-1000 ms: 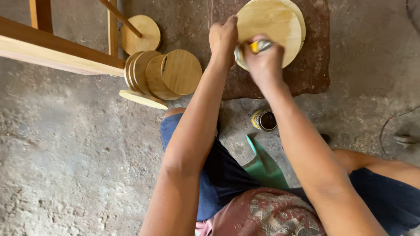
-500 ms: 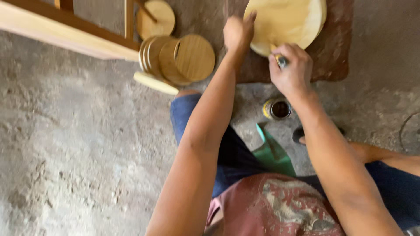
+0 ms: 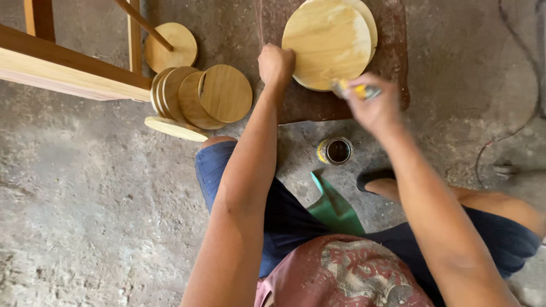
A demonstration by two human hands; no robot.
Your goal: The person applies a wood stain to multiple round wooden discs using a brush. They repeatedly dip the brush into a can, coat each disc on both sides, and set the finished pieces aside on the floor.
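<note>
Rough concrete floor (image 3: 85,216) carries everything I see, with a dark reddish mat (image 3: 341,105) at its top edge. On that mat lies the round wooden disc (image 3: 327,45), overlapping a second one, toward the mat's upper right corner. My left hand (image 3: 276,64) is clenched against the disc's left rim, pinning it. My right hand (image 3: 372,108), blurred, grasps a yellow-handled brush (image 3: 357,90) at the disc's lower edge, its long axis pointing left across the rim. A small open tin (image 3: 335,151) stands just below the mat.
</note>
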